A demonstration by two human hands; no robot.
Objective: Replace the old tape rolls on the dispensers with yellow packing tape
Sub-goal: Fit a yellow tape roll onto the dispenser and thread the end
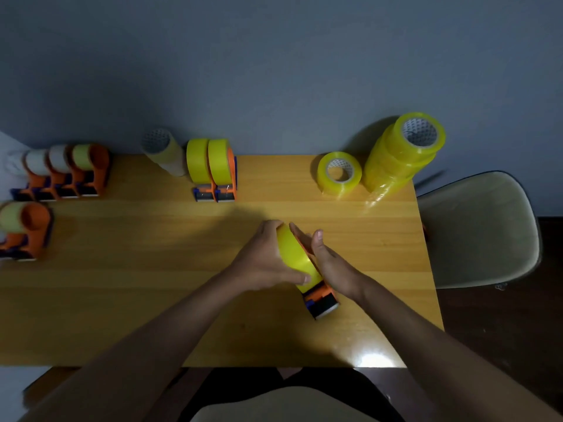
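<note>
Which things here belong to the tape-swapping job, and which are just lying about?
Job:
- dispenser in hand, new yellow roll on it, left hand gripping, right hand flat against it
- two refilled dispensers
- old-roll dispensers, plus one nearer
- spare yellow roll, roll stack
- removed rolls stack

Lying about:
- chair

Wooden table, wall and two chairs

A wooden table (128,300) with a yellow-brown grain fills the middle of the view, and a bright patch of reflected light sits near its near right corner. Behind its far edge rises a plain grey-blue wall (274,71). Just beside the table's right edge stands a pale shell chair (475,229) on a dark floor (518,330). At the near edge, bottom centre, the rounded top of a second pale chair (274,406) shows, partly hidden and dim.
</note>
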